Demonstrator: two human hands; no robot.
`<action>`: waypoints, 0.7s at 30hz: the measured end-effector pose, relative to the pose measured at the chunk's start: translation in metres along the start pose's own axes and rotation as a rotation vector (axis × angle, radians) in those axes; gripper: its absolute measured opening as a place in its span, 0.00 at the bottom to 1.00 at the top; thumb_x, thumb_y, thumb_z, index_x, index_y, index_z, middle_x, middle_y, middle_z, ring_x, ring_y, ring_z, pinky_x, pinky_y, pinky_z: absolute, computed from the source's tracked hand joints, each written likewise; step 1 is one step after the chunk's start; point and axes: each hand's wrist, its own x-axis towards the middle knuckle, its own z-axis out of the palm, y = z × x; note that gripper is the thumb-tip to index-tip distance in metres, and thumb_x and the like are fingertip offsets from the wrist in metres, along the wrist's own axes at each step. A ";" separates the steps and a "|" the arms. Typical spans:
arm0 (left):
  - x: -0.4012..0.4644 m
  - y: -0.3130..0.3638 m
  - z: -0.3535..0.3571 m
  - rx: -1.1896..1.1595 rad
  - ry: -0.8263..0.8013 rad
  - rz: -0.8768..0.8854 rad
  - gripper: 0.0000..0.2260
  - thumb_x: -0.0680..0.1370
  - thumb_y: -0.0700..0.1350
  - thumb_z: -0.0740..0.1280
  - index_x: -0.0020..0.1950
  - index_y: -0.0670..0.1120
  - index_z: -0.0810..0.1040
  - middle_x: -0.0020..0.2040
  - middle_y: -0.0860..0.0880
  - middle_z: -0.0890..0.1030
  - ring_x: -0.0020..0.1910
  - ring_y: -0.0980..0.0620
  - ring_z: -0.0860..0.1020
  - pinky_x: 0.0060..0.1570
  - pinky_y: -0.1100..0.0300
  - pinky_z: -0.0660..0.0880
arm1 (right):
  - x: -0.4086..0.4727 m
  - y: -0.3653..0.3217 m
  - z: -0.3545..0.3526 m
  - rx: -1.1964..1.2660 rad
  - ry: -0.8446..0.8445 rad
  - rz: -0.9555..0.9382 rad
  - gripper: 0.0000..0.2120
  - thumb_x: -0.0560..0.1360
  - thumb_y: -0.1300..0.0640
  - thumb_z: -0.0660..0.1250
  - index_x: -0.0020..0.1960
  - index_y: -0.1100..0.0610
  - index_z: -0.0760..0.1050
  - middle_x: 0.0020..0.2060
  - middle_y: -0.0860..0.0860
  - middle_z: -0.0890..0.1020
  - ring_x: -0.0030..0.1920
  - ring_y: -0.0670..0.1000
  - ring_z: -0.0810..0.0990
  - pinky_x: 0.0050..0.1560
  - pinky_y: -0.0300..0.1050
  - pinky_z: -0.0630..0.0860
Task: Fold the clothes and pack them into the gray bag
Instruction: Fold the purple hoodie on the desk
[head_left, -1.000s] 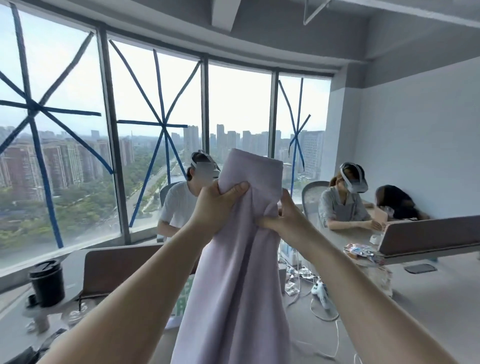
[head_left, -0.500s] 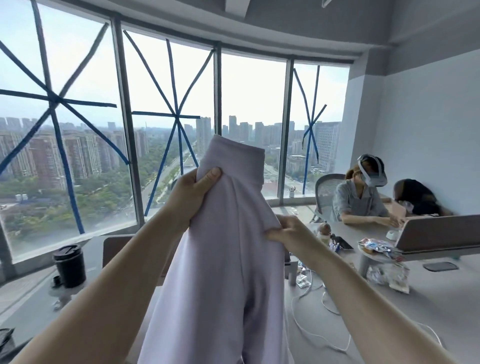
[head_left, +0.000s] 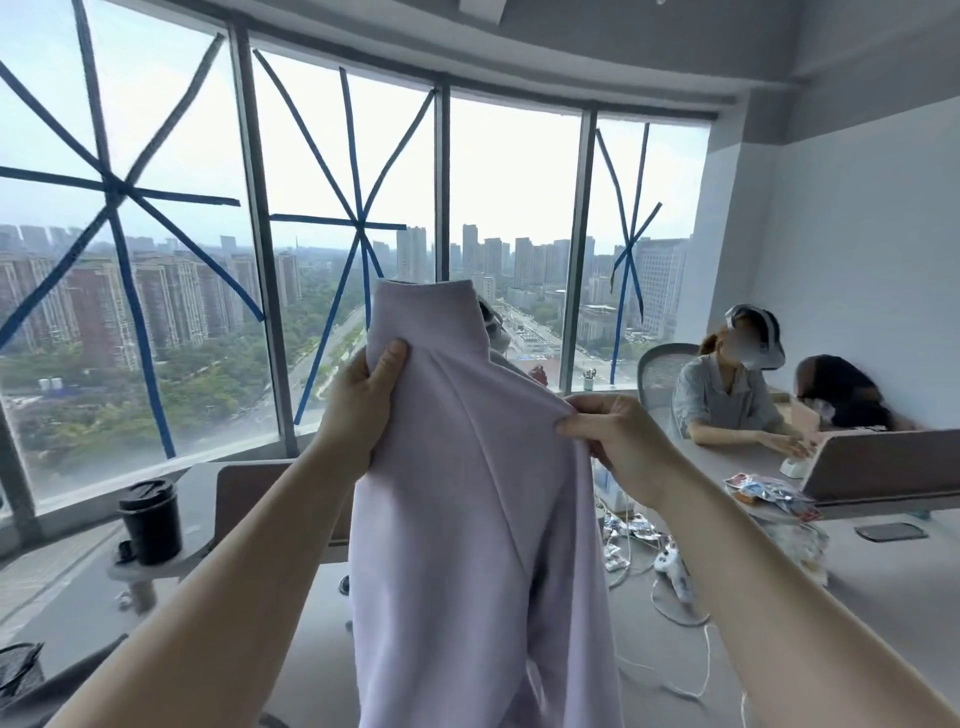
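Lilac garment (head_left: 467, 519) fills centre of frame, hanging straight down from mid-height to the bottom edge; long axis vertical, collar end up, lower hem out of view below. Fabric is bunched, not spread flat.

Table (head_left: 883, 587) sits behind and below it, lower right, with cables, a white controller and snack packets. Black cup (head_left: 150, 519) at lower left on the window-side ledge. Two seated people at right edge, working at the far end.

Gray bag not visible anywhere in frame.

Left hand (head_left: 363, 400) grips the garment just under the collar, thumb over the front, left of centre. Right hand (head_left: 618, 441) pinches a fold at the shoulder, right of centre and a bit lower. Hands are apart, cloth stretched between them, both clamped on fabric.

Judgement: still the shake-out and orienting stage, no fold made. Next move likely needs the garment lowered onto the table and laid flat; the right hand is nearer the open surface.
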 end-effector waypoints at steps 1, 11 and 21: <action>-0.001 -0.001 0.002 0.038 0.004 0.010 0.07 0.80 0.52 0.66 0.47 0.50 0.80 0.46 0.49 0.84 0.47 0.50 0.82 0.46 0.58 0.79 | 0.000 -0.002 0.000 -0.071 -0.014 -0.006 0.11 0.64 0.64 0.69 0.44 0.68 0.81 0.40 0.57 0.80 0.42 0.54 0.77 0.46 0.46 0.71; -0.001 -0.002 0.007 0.180 -0.006 0.066 0.13 0.73 0.55 0.73 0.48 0.46 0.83 0.44 0.49 0.85 0.45 0.52 0.83 0.45 0.56 0.80 | -0.003 0.009 0.008 -0.133 0.155 -0.046 0.14 0.59 0.62 0.63 0.40 0.57 0.84 0.35 0.53 0.80 0.39 0.51 0.75 0.44 0.47 0.70; -0.021 0.004 0.031 0.158 -0.181 0.158 0.13 0.72 0.47 0.76 0.51 0.41 0.81 0.45 0.47 0.84 0.42 0.56 0.81 0.43 0.59 0.79 | -0.003 -0.013 0.042 0.201 0.051 -0.002 0.06 0.73 0.60 0.73 0.50 0.58 0.83 0.46 0.57 0.86 0.47 0.57 0.85 0.53 0.52 0.80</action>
